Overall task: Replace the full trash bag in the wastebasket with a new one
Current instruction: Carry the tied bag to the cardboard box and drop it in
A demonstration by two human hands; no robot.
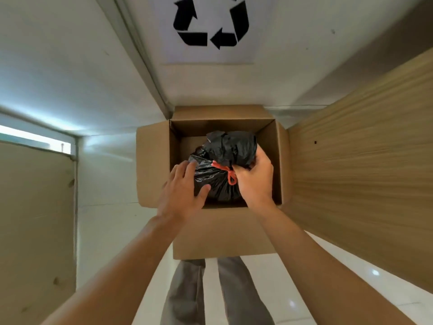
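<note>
An open cardboard box [152,165] serves as the wastebasket and stands on the floor against the wall. Inside it sits a full black trash bag [215,184], tied with a red drawstring [228,172]; its bunched top [232,147] sticks up above the knot. My right hand [254,181] grips the bag's neck just beside the red tie. My left hand [185,191] lies flat with spread fingers against the bag's left side, over the box's left wall.
A paper sheet with a black recycling symbol [208,26] hangs on the wall above the box. A wooden panel [363,165] stands close on the right. A beige door [35,219] is at the left. My legs [210,289] stand on white tiles right behind the box.
</note>
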